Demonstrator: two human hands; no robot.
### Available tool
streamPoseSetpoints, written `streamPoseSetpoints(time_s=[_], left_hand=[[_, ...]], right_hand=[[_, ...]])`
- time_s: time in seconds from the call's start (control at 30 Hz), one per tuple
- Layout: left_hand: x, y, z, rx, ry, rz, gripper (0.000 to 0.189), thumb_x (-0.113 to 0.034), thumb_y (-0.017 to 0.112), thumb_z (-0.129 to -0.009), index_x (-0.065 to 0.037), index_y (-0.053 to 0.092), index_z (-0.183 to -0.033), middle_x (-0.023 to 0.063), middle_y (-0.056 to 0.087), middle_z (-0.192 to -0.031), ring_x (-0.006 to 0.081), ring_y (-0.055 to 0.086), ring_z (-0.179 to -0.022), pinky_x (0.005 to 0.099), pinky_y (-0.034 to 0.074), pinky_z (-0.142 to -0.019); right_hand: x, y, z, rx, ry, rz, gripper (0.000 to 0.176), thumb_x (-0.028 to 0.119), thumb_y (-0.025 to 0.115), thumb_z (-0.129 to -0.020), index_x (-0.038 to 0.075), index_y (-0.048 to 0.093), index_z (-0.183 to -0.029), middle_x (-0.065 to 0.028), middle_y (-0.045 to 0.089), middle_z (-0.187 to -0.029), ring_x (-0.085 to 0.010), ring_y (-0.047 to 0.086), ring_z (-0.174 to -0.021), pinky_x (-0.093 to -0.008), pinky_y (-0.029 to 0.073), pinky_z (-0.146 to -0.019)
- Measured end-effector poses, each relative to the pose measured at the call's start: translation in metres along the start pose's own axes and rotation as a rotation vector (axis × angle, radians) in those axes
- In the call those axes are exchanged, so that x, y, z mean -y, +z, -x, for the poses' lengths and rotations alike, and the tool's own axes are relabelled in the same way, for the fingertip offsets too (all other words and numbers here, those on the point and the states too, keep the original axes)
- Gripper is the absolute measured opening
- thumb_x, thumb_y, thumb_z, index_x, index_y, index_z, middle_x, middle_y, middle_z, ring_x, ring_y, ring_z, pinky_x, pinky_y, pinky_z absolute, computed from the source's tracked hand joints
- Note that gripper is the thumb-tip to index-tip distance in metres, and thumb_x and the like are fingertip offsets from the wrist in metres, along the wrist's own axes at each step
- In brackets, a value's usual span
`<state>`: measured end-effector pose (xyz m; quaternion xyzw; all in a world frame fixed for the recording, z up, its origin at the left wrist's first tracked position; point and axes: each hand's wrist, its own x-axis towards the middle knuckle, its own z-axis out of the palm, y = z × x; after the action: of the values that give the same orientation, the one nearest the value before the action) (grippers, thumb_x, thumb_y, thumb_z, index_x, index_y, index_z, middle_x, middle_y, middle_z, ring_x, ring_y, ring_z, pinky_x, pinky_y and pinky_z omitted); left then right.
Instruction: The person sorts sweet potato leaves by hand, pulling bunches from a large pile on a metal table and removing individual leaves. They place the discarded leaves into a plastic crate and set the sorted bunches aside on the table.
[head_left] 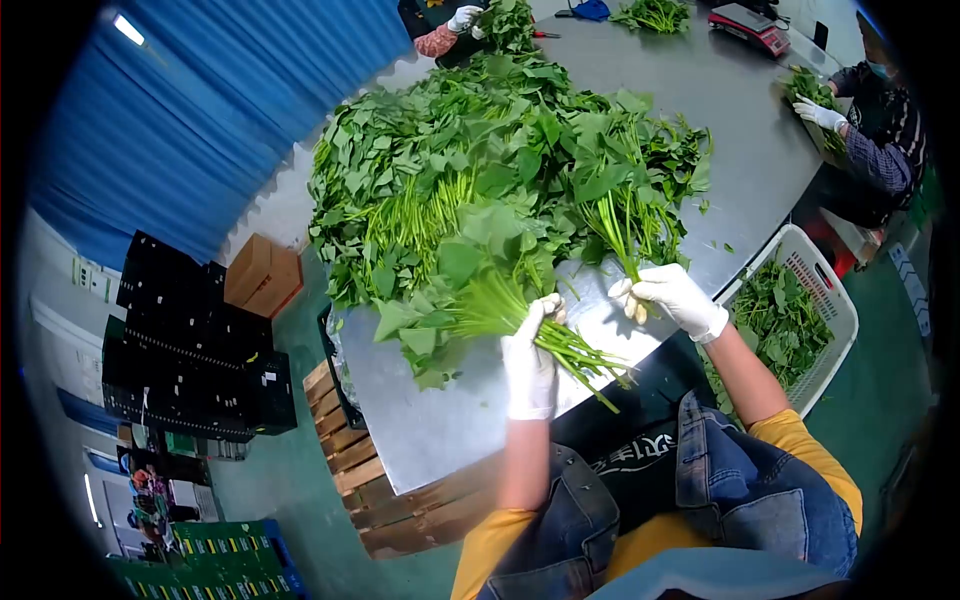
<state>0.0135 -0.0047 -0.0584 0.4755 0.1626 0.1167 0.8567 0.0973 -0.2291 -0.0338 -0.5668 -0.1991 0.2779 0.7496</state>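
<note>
My left hand (530, 365), in a white glove, is closed around a bunch of leafy greens (487, 302). The leaves fan out to the left, and cut stems stick out past the fingers to the lower right. Further right, my gloved right hand (680, 300) pinches the lower ends of a few long green stems (619, 235), whose leaves reach up into the heap. That large heap of leafy greens (430, 140) covers much of the metal table (410, 425) in front of me.
A white crate (848, 318) holding loose greens stands at my right. Two co-workers in white gloves (822, 114) handle greens across the table. A red scale (750, 30) sits at the far right. Black crates (190, 350), a cardboard box (263, 275) and a wooden pallet (352, 458) are leftward.
</note>
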Motion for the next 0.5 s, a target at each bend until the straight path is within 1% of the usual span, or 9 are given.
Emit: streamPoseSetpoints(time_s=[0.07, 0.1, 0.13, 0.2, 0.23, 0.27, 0.33, 0.43, 0.5], left_hand=[[-0.009, 0.016, 0.009, 0.057, -0.021, 0.026, 0.022, -0.014, 0.058, -0.092, 0.006, 0.064, -0.099, 0.0136, 0.066, -0.099, 0.0192, 0.063, -0.090, 0.0308, 0.050, -0.084], [-0.019, 0.029, 0.015, 0.065, 0.044, -0.189, 0.025, -0.014, 0.058, -0.092, 0.006, 0.062, -0.106, 0.0133, 0.066, -0.099, 0.0186, 0.063, -0.089, 0.0310, 0.050, -0.084], [-0.017, 0.032, 0.010, -0.013, -0.155, 0.088, 0.024, -0.012, 0.059, -0.091, 0.005, 0.061, -0.108, 0.0132, 0.066, -0.100, 0.0174, 0.062, -0.087, 0.0294, 0.050, -0.081], [-0.014, 0.039, 0.009, -0.028, -0.134, 0.116, 0.024, -0.008, 0.061, -0.089, 0.003, 0.061, -0.110, 0.0116, 0.066, -0.098, 0.0156, 0.062, -0.082, 0.0268, 0.050, -0.076], [-0.023, 0.049, 0.012, 0.077, -0.154, 0.301, 0.025, -0.004, 0.062, -0.087, 0.002, 0.061, -0.111, 0.0105, 0.067, -0.097, 0.0142, 0.061, -0.076, 0.0266, 0.051, -0.070], [-0.008, 0.046, -0.003, 0.060, -0.006, -0.028, 0.024, -0.002, 0.062, -0.086, 0.002, 0.061, -0.110, 0.0079, 0.066, -0.090, 0.0133, 0.060, -0.070, 0.0271, 0.050, -0.062], [0.006, 0.041, -0.007, 0.101, -0.137, 0.156, 0.023, -0.001, 0.063, -0.085, 0.001, 0.061, -0.107, 0.0053, 0.063, -0.081, 0.0124, 0.058, -0.065, 0.0254, 0.049, -0.056], [0.005, 0.042, -0.009, 0.238, -0.199, 0.198, 0.020, -0.001, 0.065, -0.083, 0.000, 0.062, -0.103, 0.0025, 0.060, -0.077, 0.0108, 0.056, -0.062, 0.0226, 0.047, -0.054], [0.008, 0.045, -0.012, 0.237, -0.130, 0.139, 0.019, -0.001, 0.066, -0.083, 0.000, 0.062, -0.101, 0.0022, 0.060, -0.077, 0.0102, 0.056, -0.061, 0.0222, 0.046, -0.053]], right_hand=[[0.008, 0.011, 0.002, -0.035, 0.041, 0.020, 0.024, 0.012, 0.055, -0.091, -0.007, 0.065, -0.100, -0.0099, 0.066, -0.074, -0.0147, 0.062, -0.064, -0.0254, 0.049, -0.061], [0.007, 0.014, 0.002, -0.048, 0.036, 0.077, 0.024, 0.012, 0.056, -0.090, -0.007, 0.066, -0.099, -0.0093, 0.067, -0.074, -0.0140, 0.062, -0.063, -0.0252, 0.049, -0.061], [0.005, 0.016, 0.003, -0.059, 0.031, 0.133, 0.023, 0.012, 0.056, -0.090, -0.007, 0.066, -0.099, -0.0088, 0.067, -0.074, -0.0132, 0.061, -0.062, -0.0250, 0.048, -0.061], [0.002, 0.019, 0.004, -0.051, 0.049, 0.134, 0.024, 0.013, 0.056, -0.090, -0.006, 0.067, -0.099, -0.0074, 0.067, -0.075, -0.0115, 0.060, -0.060, -0.0244, 0.048, -0.060], [0.000, 0.019, 0.003, -0.023, 0.063, 0.222, 0.024, 0.013, 0.056, -0.090, -0.005, 0.068, -0.100, -0.0070, 0.067, -0.074, -0.0107, 0.060, -0.060, -0.0238, 0.048, -0.060], [-0.002, 0.020, 0.004, 0.004, 0.076, 0.311, 0.023, 0.013, 0.056, -0.091, -0.004, 0.068, -0.101, -0.0066, 0.067, -0.074, -0.0100, 0.060, -0.060, -0.0233, 0.048, -0.060], [-0.004, 0.024, 0.006, 0.027, 0.124, 0.304, 0.022, 0.013, 0.056, -0.091, -0.002, 0.068, -0.100, -0.0057, 0.067, -0.073, -0.0087, 0.060, -0.060, -0.0224, 0.048, -0.059], [-0.002, 0.026, 0.008, 0.082, 0.138, 0.338, 0.023, 0.018, 0.057, -0.091, 0.000, 0.068, -0.099, -0.0015, 0.065, -0.069, -0.0074, 0.057, -0.058, -0.0216, 0.046, -0.058], [-0.002, 0.024, 0.002, -0.039, 0.030, 0.481, 0.026, 0.019, 0.055, -0.092, 0.002, 0.065, -0.110, -0.0027, 0.065, -0.083, -0.0065, 0.055, -0.072, -0.0216, 0.046, -0.066]])
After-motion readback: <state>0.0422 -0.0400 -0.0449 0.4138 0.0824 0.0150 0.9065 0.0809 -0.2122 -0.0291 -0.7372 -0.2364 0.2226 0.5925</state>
